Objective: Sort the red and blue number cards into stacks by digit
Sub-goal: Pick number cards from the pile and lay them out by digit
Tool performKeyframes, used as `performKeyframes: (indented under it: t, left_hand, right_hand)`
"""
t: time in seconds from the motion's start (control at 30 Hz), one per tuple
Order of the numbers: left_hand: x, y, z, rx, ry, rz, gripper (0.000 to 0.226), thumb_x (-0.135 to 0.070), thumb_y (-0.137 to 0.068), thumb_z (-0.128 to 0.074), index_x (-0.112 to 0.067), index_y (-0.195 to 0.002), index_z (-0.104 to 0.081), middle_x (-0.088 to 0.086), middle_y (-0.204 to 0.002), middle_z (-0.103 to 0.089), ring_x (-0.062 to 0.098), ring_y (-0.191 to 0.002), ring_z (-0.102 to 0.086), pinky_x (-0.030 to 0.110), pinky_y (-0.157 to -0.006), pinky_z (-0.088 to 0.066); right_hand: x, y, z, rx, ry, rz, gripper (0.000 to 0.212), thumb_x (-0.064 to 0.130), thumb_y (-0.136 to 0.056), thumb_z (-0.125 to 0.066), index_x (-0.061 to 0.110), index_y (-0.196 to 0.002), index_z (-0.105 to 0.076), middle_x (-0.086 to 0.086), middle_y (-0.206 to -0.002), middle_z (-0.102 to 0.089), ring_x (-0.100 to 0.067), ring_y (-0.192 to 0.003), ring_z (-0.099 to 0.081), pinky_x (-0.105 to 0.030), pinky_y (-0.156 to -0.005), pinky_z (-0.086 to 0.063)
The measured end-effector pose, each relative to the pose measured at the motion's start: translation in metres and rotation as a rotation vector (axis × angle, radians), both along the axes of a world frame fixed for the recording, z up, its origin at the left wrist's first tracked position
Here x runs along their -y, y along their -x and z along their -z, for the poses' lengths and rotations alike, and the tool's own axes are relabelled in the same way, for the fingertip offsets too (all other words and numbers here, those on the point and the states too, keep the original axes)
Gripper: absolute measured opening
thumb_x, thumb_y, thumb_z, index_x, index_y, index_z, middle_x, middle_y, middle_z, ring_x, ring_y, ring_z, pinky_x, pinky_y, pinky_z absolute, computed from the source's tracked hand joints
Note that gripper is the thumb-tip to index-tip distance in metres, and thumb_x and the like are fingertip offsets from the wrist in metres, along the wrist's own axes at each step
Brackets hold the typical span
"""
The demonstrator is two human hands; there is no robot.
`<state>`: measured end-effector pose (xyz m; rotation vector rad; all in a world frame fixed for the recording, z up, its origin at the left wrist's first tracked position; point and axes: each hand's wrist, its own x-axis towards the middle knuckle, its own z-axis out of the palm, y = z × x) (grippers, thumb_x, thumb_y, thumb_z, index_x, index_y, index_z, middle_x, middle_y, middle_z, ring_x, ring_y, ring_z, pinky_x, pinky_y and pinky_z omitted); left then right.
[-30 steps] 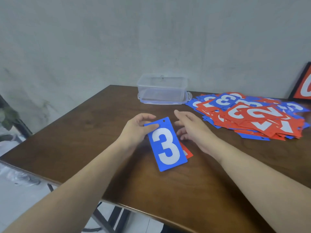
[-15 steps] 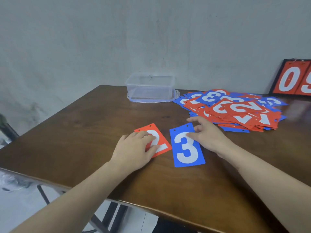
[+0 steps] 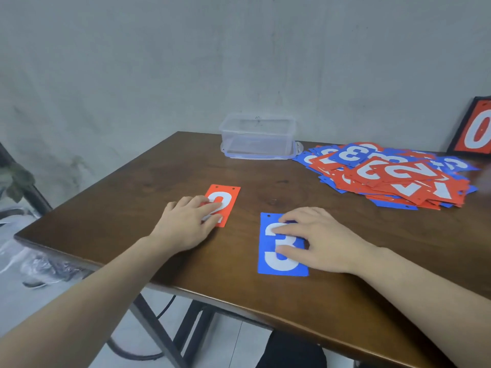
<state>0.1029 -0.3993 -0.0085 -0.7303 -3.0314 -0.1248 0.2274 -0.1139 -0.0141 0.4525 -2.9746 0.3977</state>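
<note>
Two flat hands press cards onto the brown wooden table: my left hand rests with straight fingers on a red 2 card, my right hand likewise on a blue 3 card just beside it. Farther right lies the unsorted pile, next to a clear plastic box by the grey wall.
</note>
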Motion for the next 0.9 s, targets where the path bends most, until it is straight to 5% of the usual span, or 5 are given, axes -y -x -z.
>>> performKeyframes:
  t: [0.23,0.6,0.9]
  left_hand:
    - [0.016,0.023,0.005,0.063,-0.087,-0.073,0.045,-0.058,-0.101,-0.032,-0.055,-0.146,-0.036,-0.015,-0.159,-0.029,0.014,-0.148,-0.02,0.046,-0.118,-0.013]
    - [-0.012,0.032,0.002,0.085,-0.117,-0.034,0.046,-0.062,-0.1,-0.032,-0.054,-0.145,-0.039,-0.011,-0.159,-0.029,0.018,-0.149,-0.019,0.049,-0.119,-0.011]
    - [-0.005,0.019,0.003,-0.017,-0.294,0.031,0.041,-0.052,-0.104,-0.034,-0.047,-0.143,-0.046,-0.009,-0.162,-0.02,0.017,-0.147,-0.026,0.051,-0.118,-0.015]
  right_hand:
    - [0.055,0.025,0.001,0.036,0.023,-0.097,0.054,0.065,-0.093,-0.051,0.04,-0.14,-0.051,0.017,-0.151,-0.039,0.0,-0.141,-0.028,-0.027,-0.116,-0.029]
    - [0.069,0.018,0.003,0.02,-0.025,-0.166,0.062,0.074,-0.087,-0.035,0.043,-0.139,-0.051,0.018,-0.148,-0.04,0.001,-0.137,-0.029,-0.019,-0.108,-0.025]
    - [0.078,0.011,-0.007,0.012,-0.066,-0.128,0.053,0.065,-0.095,-0.047,0.041,-0.142,-0.049,0.016,-0.15,-0.04,-0.001,-0.137,-0.029,-0.022,-0.107,-0.025]
